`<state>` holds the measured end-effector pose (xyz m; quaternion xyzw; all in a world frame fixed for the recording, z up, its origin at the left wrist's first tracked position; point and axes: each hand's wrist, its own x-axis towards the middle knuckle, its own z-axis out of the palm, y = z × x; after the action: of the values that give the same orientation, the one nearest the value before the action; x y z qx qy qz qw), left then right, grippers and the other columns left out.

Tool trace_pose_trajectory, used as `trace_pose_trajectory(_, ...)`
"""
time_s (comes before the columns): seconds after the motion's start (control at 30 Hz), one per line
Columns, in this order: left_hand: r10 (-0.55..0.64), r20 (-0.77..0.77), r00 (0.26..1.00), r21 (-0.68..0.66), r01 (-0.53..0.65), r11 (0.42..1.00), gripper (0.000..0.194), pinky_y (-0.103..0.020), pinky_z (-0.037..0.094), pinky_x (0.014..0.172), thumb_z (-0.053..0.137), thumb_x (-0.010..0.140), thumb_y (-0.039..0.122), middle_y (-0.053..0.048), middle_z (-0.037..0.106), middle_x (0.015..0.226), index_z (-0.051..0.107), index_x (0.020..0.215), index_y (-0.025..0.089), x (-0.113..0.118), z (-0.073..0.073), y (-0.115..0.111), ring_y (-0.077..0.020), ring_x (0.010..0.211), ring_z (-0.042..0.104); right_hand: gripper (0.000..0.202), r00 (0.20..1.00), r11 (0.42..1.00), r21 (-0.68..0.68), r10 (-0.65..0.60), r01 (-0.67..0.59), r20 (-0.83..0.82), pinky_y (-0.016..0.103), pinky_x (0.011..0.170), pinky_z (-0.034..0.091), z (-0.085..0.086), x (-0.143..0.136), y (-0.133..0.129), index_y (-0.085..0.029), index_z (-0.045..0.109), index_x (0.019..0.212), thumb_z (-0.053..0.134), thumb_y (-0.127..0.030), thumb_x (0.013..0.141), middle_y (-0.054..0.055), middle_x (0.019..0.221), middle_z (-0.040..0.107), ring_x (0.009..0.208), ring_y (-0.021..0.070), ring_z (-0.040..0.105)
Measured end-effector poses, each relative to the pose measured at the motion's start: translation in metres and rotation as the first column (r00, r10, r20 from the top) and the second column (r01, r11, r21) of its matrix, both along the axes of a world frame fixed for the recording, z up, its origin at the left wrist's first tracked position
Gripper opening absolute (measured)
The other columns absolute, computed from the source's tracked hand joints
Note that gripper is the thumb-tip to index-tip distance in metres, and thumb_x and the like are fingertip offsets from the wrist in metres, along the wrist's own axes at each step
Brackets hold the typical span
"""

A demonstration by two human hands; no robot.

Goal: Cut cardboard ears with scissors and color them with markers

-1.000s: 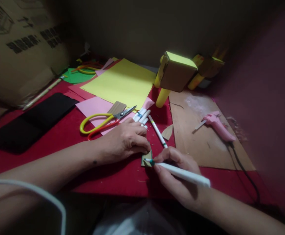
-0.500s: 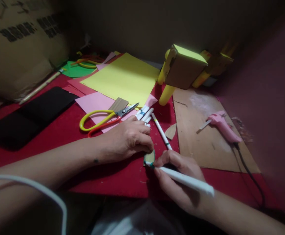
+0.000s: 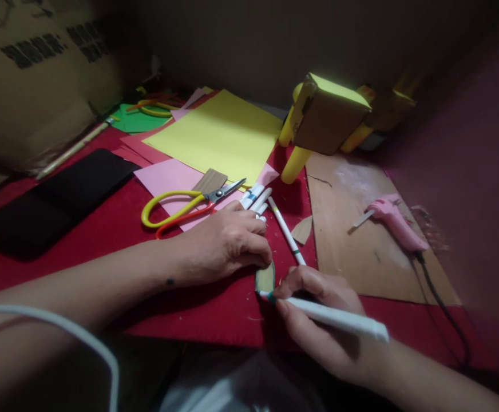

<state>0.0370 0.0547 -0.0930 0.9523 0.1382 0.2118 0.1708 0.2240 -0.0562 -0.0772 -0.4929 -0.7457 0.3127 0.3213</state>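
Note:
A small leaf-shaped cardboard piece (image 3: 265,278) with a dark green line along its edge lies on the red cloth. Curled fingers of my left hand (image 3: 236,237) pin its upper end down; the fingertips are partly hidden. My right hand (image 3: 322,320) grips a white marker (image 3: 339,317) with a green collar, its tip at the piece's lower left corner. Several white markers (image 3: 256,199) lie just beyond my left hand, and another marker (image 3: 287,232) rests between the hands. A second leaf-shaped cardboard piece (image 3: 303,230) lies to the right of it.
Yellow-and-red-handled scissors (image 3: 202,203) lie on pink paper (image 3: 159,177) beside yellow sheets (image 3: 215,137). A pink glue gun (image 3: 397,223) rests on a cardboard sheet (image 3: 339,229). Behind it stands a cardboard model on yellow legs (image 3: 331,114). A black flat object (image 3: 56,203) lies left.
The marker tip has shifted slightly down off the cardboard's surface to its lower edge, with my right hand moving along. My left hand keeps its hold; the whole view has shifted a little.

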Motion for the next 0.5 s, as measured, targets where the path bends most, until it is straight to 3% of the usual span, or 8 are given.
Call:
trace_pose_trajectory(0.23,0.004,0.008,1.000,-0.008,-0.004,1.000,0.023,-0.032,0.027,0.076,0.051,0.091,0.026,0.001,0.056,0.069,0.070,0.078,0.022,0.0003,-0.0004,0.0000,-0.0137,0.070,0.048,0.006,0.995,0.993,-0.070,-0.093,0.091,-0.028,0.014,0.043,0.042,0.0084,-0.0036,0.0008,-0.017,0.056,0.072,0.055,-0.014,0.077,-0.003,0.054,0.059,0.045,0.0072,0.053)
trace_pose_trajectory(0.5,0.003,-0.015,1.000,-0.014,-0.003,1.000,0.022,-0.031,0.027,0.076,0.052,0.091,0.026,0.001,0.055,0.069,0.070,0.079,0.022,-0.0005,0.0010,-0.0004,-0.0133,0.071,0.049,0.006,1.000,1.000,-0.011,-0.016,0.016,0.003,0.014,0.046,0.041,0.0023,-0.0018,0.0016,-0.017,0.055,0.074,0.056,-0.012,0.077,-0.004,0.056,0.056,0.045,0.0060,0.051)
